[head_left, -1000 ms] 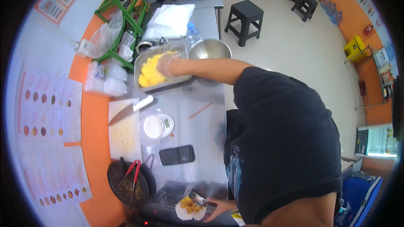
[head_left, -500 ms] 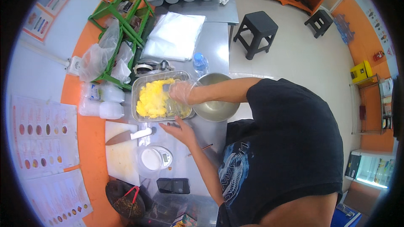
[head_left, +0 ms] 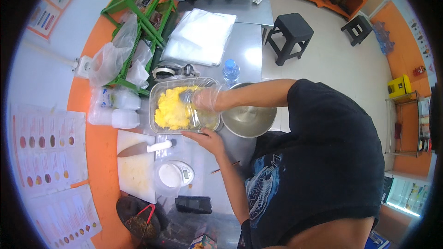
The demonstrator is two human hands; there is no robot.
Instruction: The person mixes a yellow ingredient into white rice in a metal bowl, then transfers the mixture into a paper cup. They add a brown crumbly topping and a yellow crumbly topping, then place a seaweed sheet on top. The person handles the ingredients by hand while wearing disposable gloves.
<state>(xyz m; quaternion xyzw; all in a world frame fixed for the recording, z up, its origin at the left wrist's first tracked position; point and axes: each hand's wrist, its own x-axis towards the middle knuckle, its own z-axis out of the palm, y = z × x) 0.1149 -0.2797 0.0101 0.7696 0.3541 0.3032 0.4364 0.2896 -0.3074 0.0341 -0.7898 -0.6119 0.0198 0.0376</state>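
A clear plastic tray point(head_left: 154, 106) on the steel table holds a soft, crumbly yellow mass point(head_left: 173, 110), heaped toward its left side. My right hand point(head_left: 203, 97), in a thin clear plastic glove, reaches into the tray at the right edge of the mass. Its fingers are closed around a greyish piece, whose kind is unclear. My left hand point(head_left: 210, 142) is bare and rests at the tray's lower edge, thumb by the rim and fingers along the side. Beneath my right forearm stands a steel mixing bowl point(head_left: 249, 122), partly covered by the arm.
Above the tray are a water bottle point(head_left: 231, 71) and a stack of white plastic sheets point(head_left: 200, 37). Below lie a knife point(head_left: 134, 149) on a cutting board point(head_left: 136, 175), a kitchen scale point(head_left: 185, 174) and a phone point(head_left: 194, 204). Green racks point(head_left: 138, 27) and plastic tubs point(head_left: 125, 118) line the wall.
My left hand, earlier held apart with fingers spread, has come up against the tray's lower edge. My right hand stays in the tray. The whole view has shifted slightly.
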